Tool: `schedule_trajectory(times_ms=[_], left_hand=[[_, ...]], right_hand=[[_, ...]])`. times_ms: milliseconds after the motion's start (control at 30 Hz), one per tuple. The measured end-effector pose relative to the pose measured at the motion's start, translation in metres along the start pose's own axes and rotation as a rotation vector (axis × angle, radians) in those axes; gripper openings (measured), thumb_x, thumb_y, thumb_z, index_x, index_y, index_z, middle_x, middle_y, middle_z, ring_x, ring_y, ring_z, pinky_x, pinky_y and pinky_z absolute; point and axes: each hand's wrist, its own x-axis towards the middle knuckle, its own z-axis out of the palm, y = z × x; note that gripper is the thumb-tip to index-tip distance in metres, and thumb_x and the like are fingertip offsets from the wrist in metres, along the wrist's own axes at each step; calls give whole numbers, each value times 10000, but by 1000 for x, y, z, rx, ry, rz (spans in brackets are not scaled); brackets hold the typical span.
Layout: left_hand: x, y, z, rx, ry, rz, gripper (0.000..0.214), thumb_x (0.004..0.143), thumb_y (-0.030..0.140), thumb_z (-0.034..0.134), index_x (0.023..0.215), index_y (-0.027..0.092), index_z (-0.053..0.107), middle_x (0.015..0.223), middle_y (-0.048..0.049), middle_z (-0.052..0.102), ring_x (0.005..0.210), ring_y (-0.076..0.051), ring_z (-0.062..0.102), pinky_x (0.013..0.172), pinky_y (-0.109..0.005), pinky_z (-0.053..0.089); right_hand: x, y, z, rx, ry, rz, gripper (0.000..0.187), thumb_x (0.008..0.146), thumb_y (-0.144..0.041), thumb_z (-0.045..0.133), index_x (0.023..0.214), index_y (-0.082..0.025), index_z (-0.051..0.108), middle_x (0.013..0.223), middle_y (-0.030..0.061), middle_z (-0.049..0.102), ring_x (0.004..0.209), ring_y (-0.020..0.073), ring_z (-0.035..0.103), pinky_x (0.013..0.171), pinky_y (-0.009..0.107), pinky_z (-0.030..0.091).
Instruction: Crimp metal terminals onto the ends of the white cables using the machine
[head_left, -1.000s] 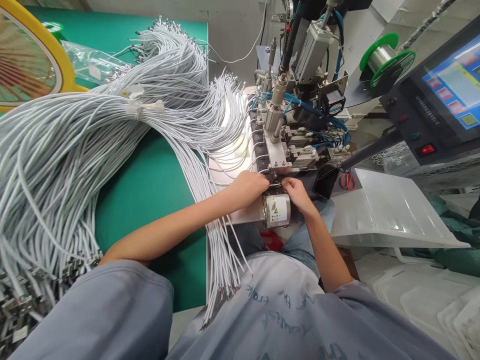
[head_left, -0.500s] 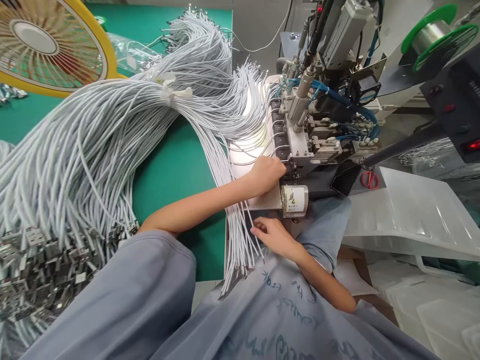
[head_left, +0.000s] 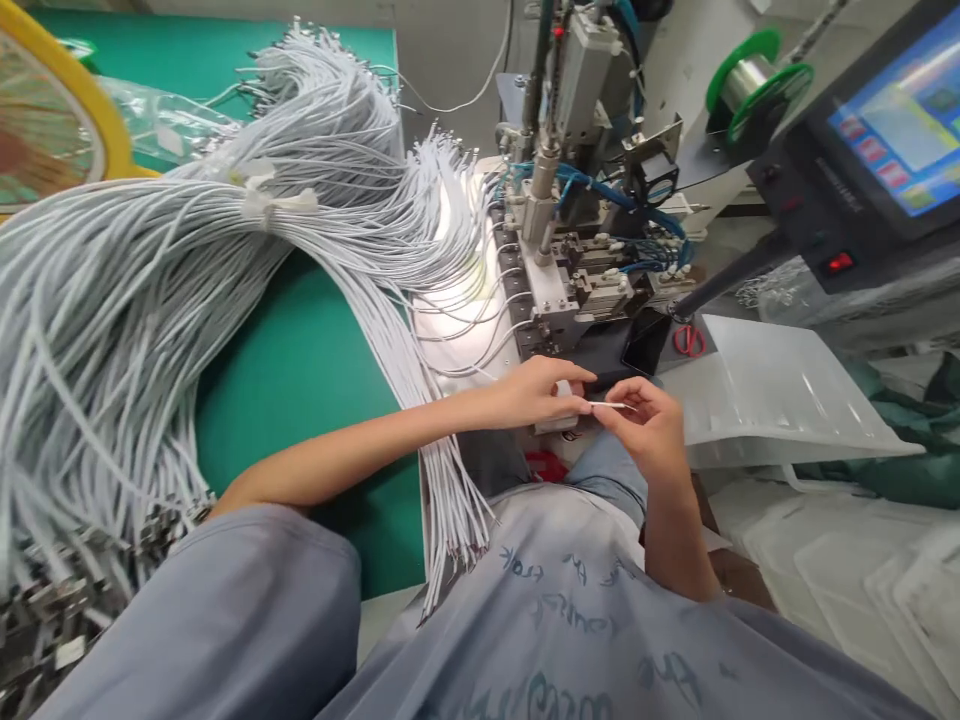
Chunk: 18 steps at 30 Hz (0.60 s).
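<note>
Between my two hands, in front of the machine, stretches the end of a white cable (head_left: 604,405). My left hand (head_left: 551,392) pinches it between thumb and finger, its other fingers extended. My right hand (head_left: 643,418) has its thumb and fingers closed on the same cable near its tip. A bundle of white cables (head_left: 367,310) lies to the left, its loose ends hanging over the green table edge below my left forearm. Several single cables run from the bundle into a black clamp row (head_left: 511,262) on the machine (head_left: 544,280). My left hand partly covers a labelled roll behind it.
A yellow fan (head_left: 112,110) stands at the far left on the green table (head_left: 255,350). At the right are a lit screen (head_left: 900,120), a wire spool (head_left: 750,85), red scissors (head_left: 688,341) and a translucent plastic tray (head_left: 780,390). Metal connectors (head_left: 67,620) end the cables at lower left.
My left hand has moved from the clamp row down and right. My right hand has come up from beside the hanging cable ends, and both now hold one cable. The view has turned right.
</note>
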Motion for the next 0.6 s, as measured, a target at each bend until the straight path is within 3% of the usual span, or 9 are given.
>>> schedule_trajectory(times_ms=[100, 267, 367, 500, 600], left_hand=[[0, 3, -1, -2, 36, 49, 192, 856, 254, 576, 945, 118, 679, 814, -39, 675, 687, -97, 571, 625, -190, 419], [-1, 13, -4, 30, 64, 58, 214, 869, 233, 538, 760, 125, 687, 675, -11, 589, 598, -75, 497, 581, -187, 386], [-2, 12, -5, -32, 48, 75, 202, 860, 255, 560, 771, 132, 693, 687, -8, 560, 581, -69, 499, 545, -183, 387], [-2, 8, -5, -169, 26, 92, 210, 869, 264, 546, 817, 119, 690, 707, -8, 548, 527, -54, 533, 509, -172, 419], [-2, 6, -4, -214, 22, 85, 216, 876, 275, 537, 834, 119, 682, 717, -12, 563, 514, -53, 555, 494, -160, 428]], right_hand=[[1, 2, 4, 174, 66, -32, 217, 683, -353, 711, 800, -203, 607, 694, 2, 628, 589, 127, 576, 561, 262, 495], [2, 6, 15, 305, 88, -18, 182, 767, -373, 649, 822, -200, 637, 670, 1, 615, 585, 126, 578, 585, 284, 511], [5, 7, 13, 356, 9, -109, 149, 743, -345, 696, 757, -206, 646, 715, -4, 591, 587, 108, 548, 576, 272, 487], [11, 11, 4, 450, -169, -151, 251, 759, -460, 668, 816, -217, 687, 812, 38, 606, 682, 143, 574, 541, 278, 475], [15, 15, 2, 416, -163, -161, 262, 716, -471, 710, 781, -219, 683, 766, 22, 594, 618, 126, 549, 522, 275, 456]])
